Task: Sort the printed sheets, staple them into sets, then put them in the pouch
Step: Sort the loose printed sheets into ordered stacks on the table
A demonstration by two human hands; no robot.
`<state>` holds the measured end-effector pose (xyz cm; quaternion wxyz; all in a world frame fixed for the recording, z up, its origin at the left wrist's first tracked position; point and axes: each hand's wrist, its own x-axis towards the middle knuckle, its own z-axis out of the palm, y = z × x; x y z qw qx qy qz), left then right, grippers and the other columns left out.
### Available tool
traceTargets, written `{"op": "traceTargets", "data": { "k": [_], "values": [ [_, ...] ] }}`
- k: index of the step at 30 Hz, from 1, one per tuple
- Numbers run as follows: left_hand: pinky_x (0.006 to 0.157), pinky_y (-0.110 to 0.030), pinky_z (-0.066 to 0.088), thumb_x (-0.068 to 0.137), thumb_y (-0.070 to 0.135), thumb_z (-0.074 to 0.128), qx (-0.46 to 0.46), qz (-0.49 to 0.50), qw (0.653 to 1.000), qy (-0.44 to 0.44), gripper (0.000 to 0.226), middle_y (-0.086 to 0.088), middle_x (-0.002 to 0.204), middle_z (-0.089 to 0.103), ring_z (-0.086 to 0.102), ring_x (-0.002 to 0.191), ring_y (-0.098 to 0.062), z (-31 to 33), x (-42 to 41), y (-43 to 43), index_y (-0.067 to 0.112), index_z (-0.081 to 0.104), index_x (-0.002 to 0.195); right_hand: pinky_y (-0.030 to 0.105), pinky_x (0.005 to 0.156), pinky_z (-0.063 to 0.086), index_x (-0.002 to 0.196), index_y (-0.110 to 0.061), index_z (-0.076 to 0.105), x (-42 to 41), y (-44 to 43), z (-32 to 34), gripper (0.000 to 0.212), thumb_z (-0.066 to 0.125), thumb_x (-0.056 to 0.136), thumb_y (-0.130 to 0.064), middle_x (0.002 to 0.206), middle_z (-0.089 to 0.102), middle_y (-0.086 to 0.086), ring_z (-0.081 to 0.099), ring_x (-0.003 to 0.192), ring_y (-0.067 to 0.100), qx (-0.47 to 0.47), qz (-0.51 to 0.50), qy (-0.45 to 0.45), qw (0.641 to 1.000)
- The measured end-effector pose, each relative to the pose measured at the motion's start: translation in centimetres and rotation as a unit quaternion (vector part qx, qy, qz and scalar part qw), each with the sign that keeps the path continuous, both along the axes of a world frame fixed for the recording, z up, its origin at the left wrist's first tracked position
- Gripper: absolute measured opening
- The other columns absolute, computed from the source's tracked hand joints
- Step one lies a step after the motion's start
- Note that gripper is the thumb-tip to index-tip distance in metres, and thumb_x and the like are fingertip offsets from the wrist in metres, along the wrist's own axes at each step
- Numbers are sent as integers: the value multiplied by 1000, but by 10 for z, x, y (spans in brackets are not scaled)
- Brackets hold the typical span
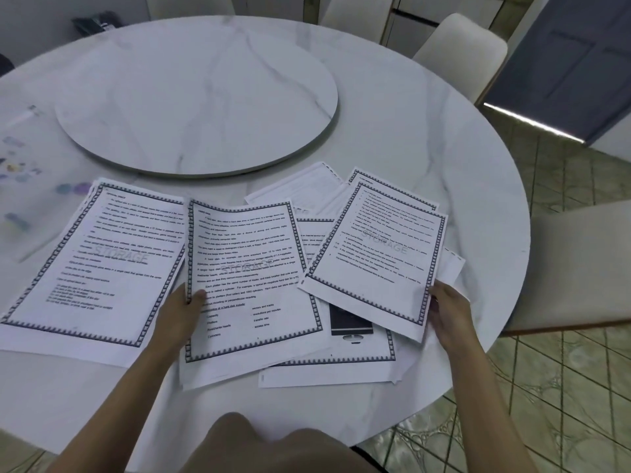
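Forearms (112,404) reach sheets (249,268) on marble table (409,124) above tiles (546,387).

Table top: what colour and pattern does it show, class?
The table top is white with faint grey marble veins; head view.

— Where do the arms come in?

— Both bare forearms rise from the bottom edge, the left from lower left and the right from lower right, angling inward.

— And the hands?

— The left hand (181,314), just left of centre, pinches the middle sheet (252,278), thumb on top and fingers hidden beneath. The right hand (449,310), at centre right, grips the right sheet (375,257) at its lower corner, fingers curled.
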<state>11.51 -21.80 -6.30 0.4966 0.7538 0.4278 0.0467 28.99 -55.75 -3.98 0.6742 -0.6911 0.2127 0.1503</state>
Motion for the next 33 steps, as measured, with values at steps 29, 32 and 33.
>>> {"op": "traceTargets", "data": {
  "k": [29,32,33],
  "values": [
    [92,-31,38,98,13,40,-27,36,993,-113,32,-3,112,55,51,106,-21,35,13,-2,7,50,128,34,76,41,90,-9,52,3,-10,0,10,44,96,-12,98,62,25,53,83,30,-266,73,-113,954],
    [89,-30,37,98,13,40,-32,42,991,-127,30,-4,111,56,51,103,-20,41,15,-2,6,51,125,44,83,47,96,-4,55,2,-10,0,13,44,95,-11,94,61,23,56,96,43,-264,71,-121,954],
    [88,-30,37,98,13,40,-33,45,990,-130,29,-4,111,56,51,103,-19,42,15,-2,6,51,125,48,85,47,99,-1,57,2,-10,0,17,44,95,-11,97,61,28,56,97,45,-265,67,-120,954]
  ]
}}
